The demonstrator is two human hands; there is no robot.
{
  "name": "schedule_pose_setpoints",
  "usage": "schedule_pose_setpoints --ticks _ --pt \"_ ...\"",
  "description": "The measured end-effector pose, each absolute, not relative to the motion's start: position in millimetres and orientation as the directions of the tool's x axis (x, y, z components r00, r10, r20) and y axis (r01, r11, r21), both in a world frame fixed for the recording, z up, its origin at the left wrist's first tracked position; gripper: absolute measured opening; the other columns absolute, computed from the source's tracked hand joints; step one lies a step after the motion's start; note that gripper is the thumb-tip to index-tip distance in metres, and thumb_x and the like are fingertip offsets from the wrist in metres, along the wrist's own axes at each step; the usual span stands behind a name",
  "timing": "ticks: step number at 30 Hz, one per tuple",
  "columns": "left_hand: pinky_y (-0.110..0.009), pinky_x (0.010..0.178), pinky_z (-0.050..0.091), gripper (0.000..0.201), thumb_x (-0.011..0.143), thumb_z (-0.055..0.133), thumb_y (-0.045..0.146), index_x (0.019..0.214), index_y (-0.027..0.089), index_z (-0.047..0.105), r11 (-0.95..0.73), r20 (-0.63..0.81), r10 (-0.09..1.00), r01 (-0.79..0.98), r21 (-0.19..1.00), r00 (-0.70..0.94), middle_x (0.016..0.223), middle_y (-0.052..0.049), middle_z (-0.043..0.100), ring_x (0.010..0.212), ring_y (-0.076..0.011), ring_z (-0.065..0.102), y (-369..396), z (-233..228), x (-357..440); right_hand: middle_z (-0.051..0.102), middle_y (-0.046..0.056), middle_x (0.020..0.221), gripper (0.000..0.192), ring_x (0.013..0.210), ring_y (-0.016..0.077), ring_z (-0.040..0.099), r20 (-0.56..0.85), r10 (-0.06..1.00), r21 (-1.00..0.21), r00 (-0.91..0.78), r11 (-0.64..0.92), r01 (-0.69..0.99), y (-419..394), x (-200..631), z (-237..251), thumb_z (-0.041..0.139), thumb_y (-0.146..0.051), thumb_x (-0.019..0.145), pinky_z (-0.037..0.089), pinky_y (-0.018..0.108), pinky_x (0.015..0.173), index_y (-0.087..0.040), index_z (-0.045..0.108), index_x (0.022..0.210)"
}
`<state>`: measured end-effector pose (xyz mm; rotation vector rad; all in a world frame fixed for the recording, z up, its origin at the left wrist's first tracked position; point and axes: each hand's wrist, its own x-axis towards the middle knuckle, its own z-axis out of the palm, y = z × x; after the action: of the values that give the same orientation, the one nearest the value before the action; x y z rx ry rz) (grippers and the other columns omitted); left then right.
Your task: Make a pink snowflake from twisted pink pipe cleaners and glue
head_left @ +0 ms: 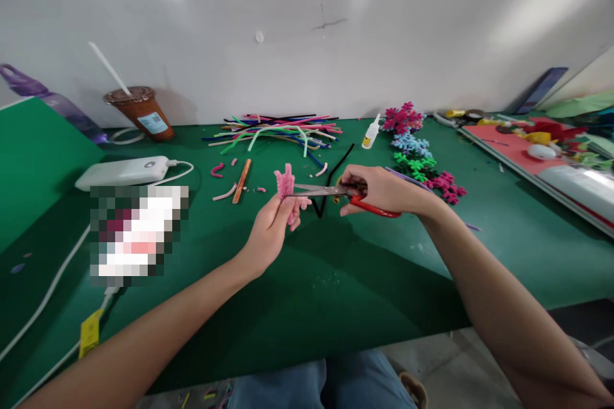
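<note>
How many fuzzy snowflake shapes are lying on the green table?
4, right of the glue bottle: a red-pink snowflake farthest back, then a light blue snowflake, a green snowflake, and a dark pink snowflake nearest. Others may be hidden underneath.

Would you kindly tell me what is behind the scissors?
A bent black pipe cleaner lies behind the scissors, on the green table; the part covered by the blades cannot be seen.

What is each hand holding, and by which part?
The left hand grips a pink fuzzy piece around its middle, with ends poking out above and beside the fingers. The right hand holds scissors by their red handles.
</note>
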<state>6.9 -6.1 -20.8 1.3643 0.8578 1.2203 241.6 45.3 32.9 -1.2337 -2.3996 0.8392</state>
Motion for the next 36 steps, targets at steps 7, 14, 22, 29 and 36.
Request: schedule_pose_setpoints --ticks 7,14,22,29,36 --pt "-0.027 0.054 0.034 0.031 0.096 0.038 0.035 0.071 0.017 0.044 -0.175 0.17 0.939 -0.01 0.984 0.299 0.067 0.002 0.039 0.056 -0.0089 0.039 -7.5 -19.3 7.9 0.054 -0.003 0.071 0.046 0.061 0.0121 0.046 0.0 0.817 -0.601 -0.577 0.461 0.653 42.3 233.9 32.2 0.075 -0.051 0.064 0.033 0.025 0.058 -0.02 0.053 0.091" --pt "-0.027 0.052 0.033 0.031 0.096 0.037 0.036 0.072 0.017 0.043 -0.187 0.156 0.926 0.059 0.981 0.344 0.065 0.002 0.037 0.054 -0.0091 0.036 -7.7 -18.3 9.8 0.054 -0.003 0.07 0.046 0.06 0.0123 0.048 -0.019 0.811 -0.6 -0.585 0.459 0.655 40.8 231.8 31.4 0.074 -0.051 0.064 0.033 0.025 0.056 -0.02 0.053 0.091" --pt "-0.027 0.052 0.031 0.032 0.093 0.041 0.039 0.07 0.017 0.043 -0.117 0.108 0.94 0.011 0.993 0.323 0.062 0.004 0.036 0.053 -0.0089 0.036 -4.8 -17.8 10.1 0.056 -0.002 0.064 0.043 0.056 0.0115 0.045 -0.046 0.804 -0.554 -0.593 0.474 0.685 37.7 232.3 34.9 0.069 -0.059 0.068 0.029 0.024 0.052 -0.02 0.061 0.085" --pt "-0.027 0.052 0.032 0.03 0.094 0.041 0.037 0.071 0.017 0.044 -0.065 0.078 0.936 -0.049 0.997 0.344 0.063 0.004 0.035 0.054 -0.0088 0.035 -2.9 -22.3 9.4 0.052 -0.003 0.059 0.043 0.052 0.01 0.041 -0.059 0.807 -0.537 -0.588 0.471 0.7 34.3 233.2 35.7 0.067 -0.061 0.069 0.026 0.025 0.048 -0.02 0.062 0.079" --pt "-0.025 0.051 0.029 0.032 0.094 0.043 0.036 0.069 0.017 0.042 0.042 0.008 0.912 -0.114 0.993 0.411 0.063 0.004 0.035 0.054 -0.0084 0.034 -3.2 -18.3 10.4 0.05 -0.003 0.055 0.044 0.05 0.0093 0.038 -0.075 0.783 -0.51 -0.618 0.502 0.698 33.5 233.3 38.7 0.063 -0.062 0.072 0.025 0.025 0.048 -0.019 0.058 0.069"
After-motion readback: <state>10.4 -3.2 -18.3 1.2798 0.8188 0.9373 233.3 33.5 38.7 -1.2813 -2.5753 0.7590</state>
